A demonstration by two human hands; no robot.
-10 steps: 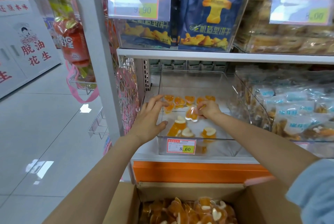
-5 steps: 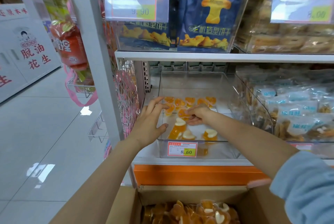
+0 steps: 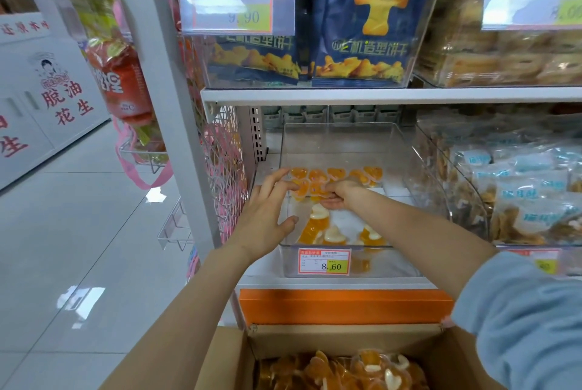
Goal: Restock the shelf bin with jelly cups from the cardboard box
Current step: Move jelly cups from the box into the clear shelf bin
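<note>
The right hand (image 3: 341, 196) has reached deeper into the shelf bin (image 3: 393, 263), fingers curled on a jelly cup (image 3: 316, 189) beside the back row; the left hand (image 3: 267, 210) stays spread, fingertips touching cups there. Below, the cardboard box (image 3: 233, 358) holds a heap more.

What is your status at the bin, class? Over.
Left hand rests on shelf bin wall. Right hand pinching jelly cup, second row. Nothing blocking.
</note>
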